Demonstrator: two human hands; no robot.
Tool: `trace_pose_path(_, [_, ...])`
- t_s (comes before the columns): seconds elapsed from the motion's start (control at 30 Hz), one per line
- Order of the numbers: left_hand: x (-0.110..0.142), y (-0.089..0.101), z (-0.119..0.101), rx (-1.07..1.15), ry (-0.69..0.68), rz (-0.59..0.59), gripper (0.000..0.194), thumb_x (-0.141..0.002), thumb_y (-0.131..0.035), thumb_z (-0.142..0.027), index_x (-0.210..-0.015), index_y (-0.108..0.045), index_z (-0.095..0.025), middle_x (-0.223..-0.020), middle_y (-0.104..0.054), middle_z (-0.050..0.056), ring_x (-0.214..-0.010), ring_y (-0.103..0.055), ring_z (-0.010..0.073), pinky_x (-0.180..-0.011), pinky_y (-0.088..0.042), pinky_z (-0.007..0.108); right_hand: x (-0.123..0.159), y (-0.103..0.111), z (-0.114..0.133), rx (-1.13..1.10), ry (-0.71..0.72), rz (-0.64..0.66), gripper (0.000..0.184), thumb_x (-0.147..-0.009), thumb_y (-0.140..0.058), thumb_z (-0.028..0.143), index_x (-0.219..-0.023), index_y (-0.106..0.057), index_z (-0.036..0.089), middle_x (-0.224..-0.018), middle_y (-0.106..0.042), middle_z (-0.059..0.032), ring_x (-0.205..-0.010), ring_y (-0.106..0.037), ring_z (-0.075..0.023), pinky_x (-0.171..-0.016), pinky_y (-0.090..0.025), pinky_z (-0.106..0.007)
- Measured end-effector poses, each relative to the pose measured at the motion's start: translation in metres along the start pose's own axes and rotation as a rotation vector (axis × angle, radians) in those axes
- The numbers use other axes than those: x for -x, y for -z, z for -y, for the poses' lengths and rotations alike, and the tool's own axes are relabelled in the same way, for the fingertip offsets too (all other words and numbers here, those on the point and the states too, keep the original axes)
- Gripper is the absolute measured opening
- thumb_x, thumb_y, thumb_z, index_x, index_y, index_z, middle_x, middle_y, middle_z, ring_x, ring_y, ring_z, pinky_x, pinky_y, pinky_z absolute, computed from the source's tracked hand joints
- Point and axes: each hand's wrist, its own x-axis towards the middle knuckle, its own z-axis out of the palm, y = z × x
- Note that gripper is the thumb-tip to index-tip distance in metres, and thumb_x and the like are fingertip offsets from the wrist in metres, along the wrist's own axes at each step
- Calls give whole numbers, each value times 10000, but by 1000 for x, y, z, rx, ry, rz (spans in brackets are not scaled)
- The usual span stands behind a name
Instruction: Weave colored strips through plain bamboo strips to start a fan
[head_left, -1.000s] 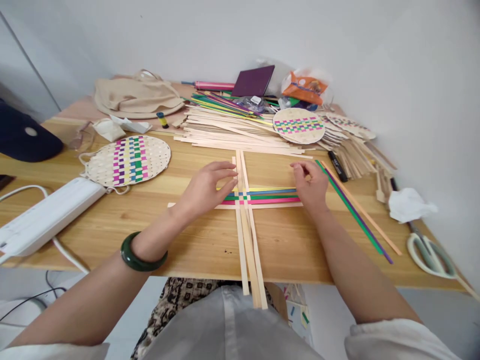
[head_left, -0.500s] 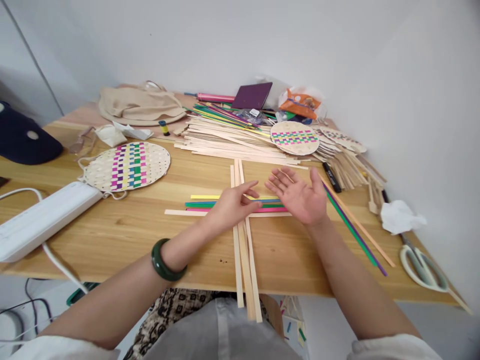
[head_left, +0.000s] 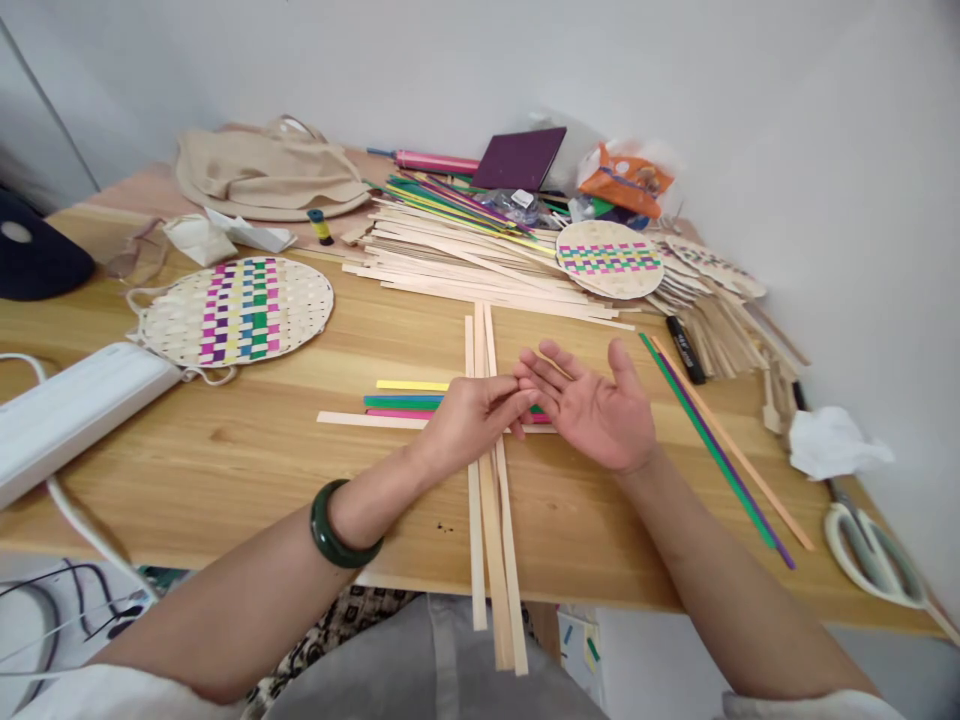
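Above the crossed strips, my left hand [head_left: 476,415], with a dark green bangle on the wrist, is closed, its thumb and fingers pinching the fingertips of my right hand. My right hand [head_left: 592,405] is turned palm up, fingers spread, holding nothing. Beneath them, several pale wooden strips [head_left: 487,520] run lengthwise past the table's front edge. Across these lie a yellow strip [head_left: 411,385], a green strip [head_left: 401,405], a pink strip [head_left: 401,414] and a pale strip [head_left: 367,420]; blue shows alongside the green. My hands hide the middle of the crossing.
A woven oval fan [head_left: 240,310] and a power strip [head_left: 90,415] lie left. Behind are loose pale strips [head_left: 457,265] and another woven fan [head_left: 609,260]. To the right are coloured strips [head_left: 712,450], a black marker [head_left: 685,350], crumpled tissue [head_left: 836,442] and scissors [head_left: 874,555].
My left hand has closed from an open pose onto the fingertips of my right hand, and the two hands now touch. The whole view has shifted slightly; the strips lie as before.
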Motion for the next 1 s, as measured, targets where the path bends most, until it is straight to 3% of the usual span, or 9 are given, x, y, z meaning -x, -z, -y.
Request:
trace_pose_path(0.13, [1,8,-3,-140,-99,26,369,-973,-455,-365,-770,-688,-165,-636,-688,11,-570,-639,108,-597,-479,211,-2,5,-1,57,25,-67,613,-911,-265,674,-1037,-679,239,-1091,-728,-101,-1032,-673,-249,-865,-562,-480])
trace_pose_path(0.27, [-5,21,-1,-26,-84,-201,318,-960,-465,-345,-1054,-692,-144,-803,-723,39,-612,-673,112,-610,-522,219,-8,19,-7,225,130,-228,405,-809,-577,585,-911,-678,207,-869,-712,-60,-744,-659,-182,-736,-575,-388])
trace_pose_path(0.4, [-15,36,5,23,-47,-384,274,-890,-529,-260,-1066,-692,-127,-836,-731,49,-678,-694,126,-687,-562,242,-13,35,-7,404,271,-538,276,-729,-684,455,-818,-669,195,-723,-666,-13,-591,-593,-130,-652,-552,-333])
trace_pose_path(0.5, [-20,45,9,24,-22,-469,272,-873,-534,-262,-1035,-703,-124,-836,-742,56,-735,-702,137,-766,-576,268,-13,45,0,638,425,-649,229,-790,-586,385,-877,-675,193,-777,-690,-33,-665,-621,-154,-708,-552,-359])
trace_pose_path(0.67, [-23,49,14,-9,10,-516,288,-852,-538,-263,-1051,-701,-132,-881,-756,68,-828,-713,161,-846,-571,304,-6,81,7,1431,542,-926,199,-788,-560,272,-902,-700,187,-1021,-698,-133,-1039,-587,-305,-946,-451,-534])
trace_pose_path(0.73, [-23,49,16,-24,15,-504,298,-845,-549,-268,-1066,-697,-132,-894,-757,74,-850,-716,171,-862,-567,317,-2,100,6,1592,465,-1047,207,-782,-564,262,-892,-704,156,-1056,-681,-192,-1086,-555,-361,-946,-418,-591])
trace_pose_path(0.83, [-23,49,19,-54,8,-503,341,-843,-565,-294,-1113,-683,-121,-924,-755,92,-890,-712,187,-883,-557,330,1,122,4,1683,174,-1139,225,-754,-566,225,-869,-718,105,-968,-685,-251,-1045,-578,-398,-897,-424,-613])
trace_pose_path(0.93, [-24,51,20,-55,-8,-526,378,-844,-569,-304,-1163,-658,-122,-969,-748,99,-912,-701,187,-889,-549,332,0,132,2,1687,-48,-1146,229,-715,-564,159,-853,-736,97,-926,-697,-255,-1020,-615,-399,-870,-448,-589])
trace_pose_path(1.0, [-24,52,19,-45,-9,-543,384,-838,-577,-300,-1177,-646,-133,-992,-743,94,-909,-695,181,-887,-548,329,-1,135,1,1646,-75,-1129,218,-722,-555,152,-828,-743,120,-904,-702,-242,-1018,-629,-397,-860,-456,-587])
